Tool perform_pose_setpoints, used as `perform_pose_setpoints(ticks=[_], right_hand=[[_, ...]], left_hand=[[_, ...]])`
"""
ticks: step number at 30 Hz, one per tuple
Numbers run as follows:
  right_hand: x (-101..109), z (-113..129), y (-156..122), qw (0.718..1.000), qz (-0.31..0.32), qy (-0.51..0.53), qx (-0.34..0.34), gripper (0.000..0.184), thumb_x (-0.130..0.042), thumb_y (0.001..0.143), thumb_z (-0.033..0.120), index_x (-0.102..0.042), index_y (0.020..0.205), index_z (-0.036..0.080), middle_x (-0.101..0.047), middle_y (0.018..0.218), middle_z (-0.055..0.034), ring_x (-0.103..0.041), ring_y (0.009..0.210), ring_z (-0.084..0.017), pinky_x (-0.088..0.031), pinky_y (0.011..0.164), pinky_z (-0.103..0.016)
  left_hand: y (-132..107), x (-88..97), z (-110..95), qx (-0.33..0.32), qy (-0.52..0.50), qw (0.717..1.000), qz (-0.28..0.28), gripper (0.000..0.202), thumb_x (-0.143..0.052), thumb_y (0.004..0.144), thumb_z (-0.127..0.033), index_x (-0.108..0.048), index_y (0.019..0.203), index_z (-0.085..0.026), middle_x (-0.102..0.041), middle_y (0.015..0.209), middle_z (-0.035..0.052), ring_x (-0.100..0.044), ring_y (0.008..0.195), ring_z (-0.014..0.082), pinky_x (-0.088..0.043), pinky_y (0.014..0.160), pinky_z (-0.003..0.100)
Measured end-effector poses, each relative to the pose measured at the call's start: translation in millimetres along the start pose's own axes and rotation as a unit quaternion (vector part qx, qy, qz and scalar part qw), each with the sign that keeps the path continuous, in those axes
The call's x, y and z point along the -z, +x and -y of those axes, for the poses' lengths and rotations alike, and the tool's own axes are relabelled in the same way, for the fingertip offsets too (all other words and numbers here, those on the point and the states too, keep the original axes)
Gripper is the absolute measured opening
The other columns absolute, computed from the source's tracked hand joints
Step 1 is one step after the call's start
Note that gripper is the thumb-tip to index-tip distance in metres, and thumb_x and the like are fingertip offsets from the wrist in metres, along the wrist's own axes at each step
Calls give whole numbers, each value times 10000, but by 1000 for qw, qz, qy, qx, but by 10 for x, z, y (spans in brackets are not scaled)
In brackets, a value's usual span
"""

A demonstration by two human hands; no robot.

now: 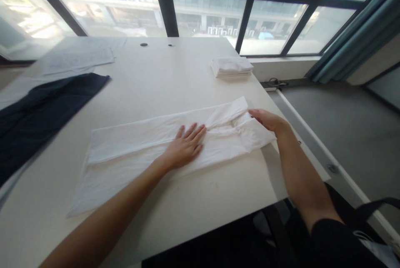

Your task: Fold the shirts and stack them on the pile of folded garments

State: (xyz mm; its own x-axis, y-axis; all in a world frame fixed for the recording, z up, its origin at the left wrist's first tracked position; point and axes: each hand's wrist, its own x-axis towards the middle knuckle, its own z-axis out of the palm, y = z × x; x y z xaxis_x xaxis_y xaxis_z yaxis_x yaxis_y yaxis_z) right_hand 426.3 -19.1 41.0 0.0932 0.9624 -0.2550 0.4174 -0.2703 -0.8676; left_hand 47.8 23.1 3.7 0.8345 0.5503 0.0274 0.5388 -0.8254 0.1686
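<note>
A long white garment [125,147], folded lengthwise and creased, lies across the white table [162,80]. My left hand [186,145] rests flat on its middle, fingers stretched out and slightly spread. At the right end, my right hand [265,118] holds the bunched cloth by its edge, which stands a little off the tabletop. The cloth hides part of the right hand's fingers and its thumb.
A neat stack of folded white cloth [231,67] sits near the right table edge. Dark navy fabric [40,109] lies at left, with thin whitish sheets [81,54] behind it. Windows line the far side; a blue-green curtain [356,38] hangs at right.
</note>
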Motion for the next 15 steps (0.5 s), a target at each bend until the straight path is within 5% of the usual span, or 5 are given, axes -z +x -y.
perform_pose_setpoints(ticks=[3, 9, 12, 15], right_hand=[[-59, 41, -21, 996, 55, 55, -40, 382, -593, 956, 459, -736, 1177, 183, -815, 1037, -119, -779, 879, -281, -635, 768, -391], [-189, 215, -56, 995, 12, 98, -29, 339, -662, 887, 386, -760, 1135, 176, -814, 1025, -117, -765, 800, -266, -599, 668, -339], [-261, 347, -108, 993, 4, 113, -16, 317, -661, 874, 365, -768, 1098, 169, -814, 990, -100, -750, 773, -240, -575, 639, -295], [-341, 480, -170, 991, -7, 130, 11, 311, -693, 851, 376, -771, 1063, 161, -809, 933, -74, -730, 734, -209, -551, 623, -263]], left_hand=[[4, -10, -3, 0, 3, 1000, 0, 601, -311, 1080, -412, -247, 1661, -274, -282, 1711, 46, -170, 1604, 259, -117, 1296, 554], [6, 78, 33, 7, -28, 999, 37, 625, -335, 1065, -419, -253, 1657, -236, -278, 1713, 84, -158, 1607, 289, -136, 1276, 605], [162, 212, 28, 15, -87, 995, 36, 583, -410, 1035, -410, -412, 1585, -216, -404, 1656, 118, -312, 1559, 304, -219, 1263, 582], [496, 305, -35, 52, -225, 972, -51, 508, -451, 1012, -392, -565, 1462, -182, -587, 1484, 144, -559, 1365, 278, -401, 1189, 469]])
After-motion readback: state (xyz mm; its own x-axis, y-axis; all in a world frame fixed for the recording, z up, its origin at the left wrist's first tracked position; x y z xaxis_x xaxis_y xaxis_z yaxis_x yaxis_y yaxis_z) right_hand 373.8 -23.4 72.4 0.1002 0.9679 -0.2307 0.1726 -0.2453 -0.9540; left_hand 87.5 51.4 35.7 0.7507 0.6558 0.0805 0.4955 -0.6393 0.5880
